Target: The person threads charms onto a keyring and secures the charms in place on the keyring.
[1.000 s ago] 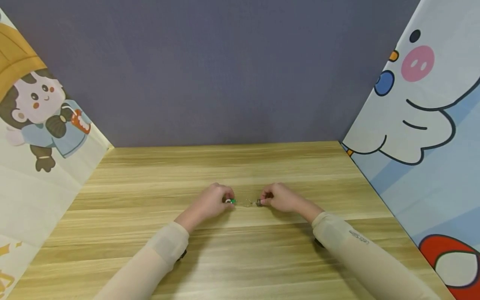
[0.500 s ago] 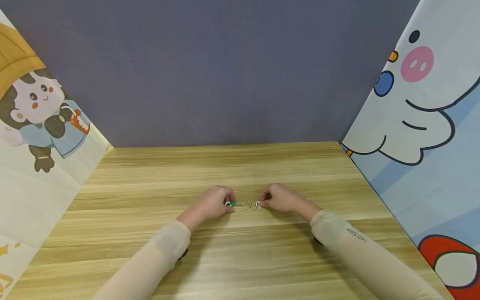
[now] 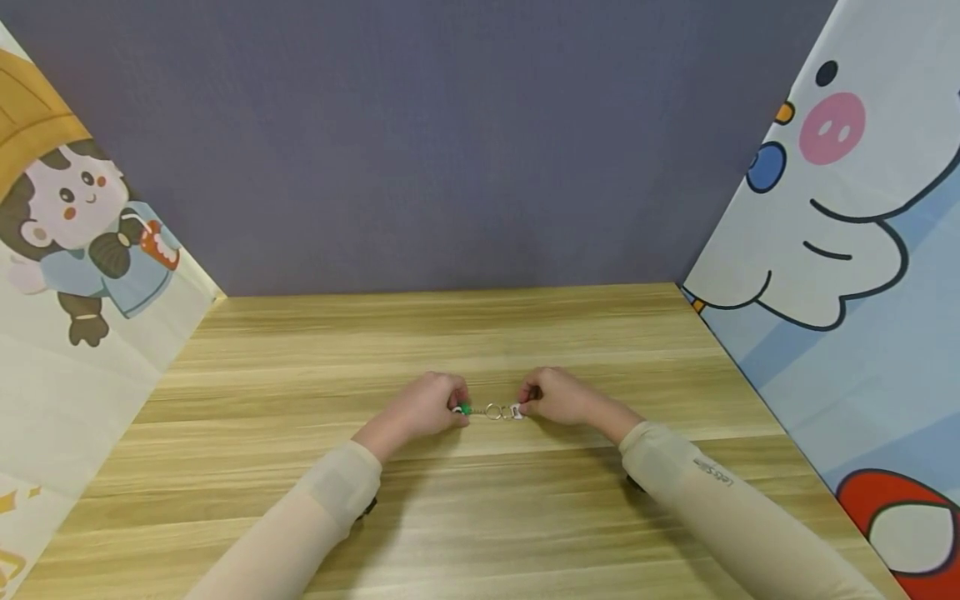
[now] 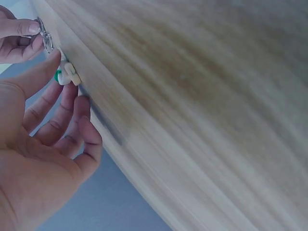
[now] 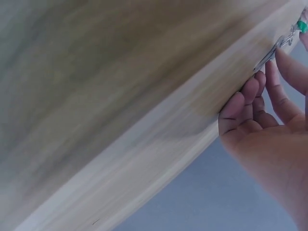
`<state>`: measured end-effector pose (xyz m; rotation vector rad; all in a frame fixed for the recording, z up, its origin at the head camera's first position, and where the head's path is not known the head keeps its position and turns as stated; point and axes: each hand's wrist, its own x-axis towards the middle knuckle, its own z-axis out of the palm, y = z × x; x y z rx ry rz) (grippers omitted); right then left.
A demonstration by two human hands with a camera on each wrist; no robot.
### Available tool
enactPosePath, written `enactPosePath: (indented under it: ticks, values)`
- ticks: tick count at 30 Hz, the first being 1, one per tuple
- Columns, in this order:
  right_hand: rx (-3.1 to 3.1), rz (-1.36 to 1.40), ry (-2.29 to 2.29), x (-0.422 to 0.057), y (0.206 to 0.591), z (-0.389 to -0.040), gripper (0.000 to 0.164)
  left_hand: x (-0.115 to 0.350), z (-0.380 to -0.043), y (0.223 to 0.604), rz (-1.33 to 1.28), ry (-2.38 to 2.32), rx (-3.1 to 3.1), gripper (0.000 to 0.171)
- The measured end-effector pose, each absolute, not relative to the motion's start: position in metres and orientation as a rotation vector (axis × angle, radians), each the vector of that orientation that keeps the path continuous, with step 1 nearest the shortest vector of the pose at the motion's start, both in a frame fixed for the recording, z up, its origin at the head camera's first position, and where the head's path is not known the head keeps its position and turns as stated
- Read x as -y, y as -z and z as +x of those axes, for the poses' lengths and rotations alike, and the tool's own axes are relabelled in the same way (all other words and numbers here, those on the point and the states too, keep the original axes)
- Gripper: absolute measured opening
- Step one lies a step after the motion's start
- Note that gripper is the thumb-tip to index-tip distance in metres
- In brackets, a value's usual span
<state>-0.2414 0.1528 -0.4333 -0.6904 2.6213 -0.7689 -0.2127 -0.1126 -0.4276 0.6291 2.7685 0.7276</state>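
A keychain stretches sideways between the two hands, low over the wooden table. Its left end is a small green and white charm (image 3: 466, 409), which the left hand (image 3: 433, 405) pinches between thumb and fingers; in the left wrist view this charm (image 4: 66, 73) also shows a tan part. A short chain (image 3: 478, 411) runs from it to a round metal ring (image 3: 493, 412). To the right of the ring, the right hand (image 3: 561, 396) pinches a shiny metal clasp (image 3: 516, 411) by its outer end. The right wrist view shows the clasp (image 5: 270, 54) edge-on at the fingertips.
The light wood-grain table (image 3: 480, 517) extends around both hands. A plain grey-purple panel (image 3: 450, 150) stands behind it, with cartoon-printed walls on the left (image 3: 97, 250) and right (image 3: 847, 250).
The metal clasp has turned from dark to bright, and the ring shows more clearly. The left hand and charm have shifted slightly toward the person. Both hands keep their hold.
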Motion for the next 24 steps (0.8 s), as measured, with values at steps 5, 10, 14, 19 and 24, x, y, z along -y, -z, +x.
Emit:
enactPosePath:
  ticks: [5, 10, 14, 19, 24]
  values:
    - [-2.611, -0.683, 0.778, -0.149, 0.431, -0.237, 0.007, 0.109, -0.211, 0.427, 0.608, -0.732, -2.764, 0.019]
    - [-2.606, -0.692, 0.791, -0.144, 0.433, -0.234, 0.007, 0.105, -0.211, 0.427, 0.613, -0.718, -2.792, 0.019]
    - [-2.623, -0.697, 0.775, -0.142, 0.433, -0.234, 0.008, 0.104, -0.211, 0.426, 0.585, -0.717, -2.794, 0.019]
    - [-2.692, -0.661, 0.777, -0.143, 0.426, -0.236, 0.009, 0.108, -0.213, 0.420, 0.515, -0.707, -2.822, 0.024]
    - [-2.887, -0.589, 0.657, -0.148, 0.407, -0.239, 0.021, 0.114, -0.219, 0.406, 0.418, -0.602, -2.978, 0.039]
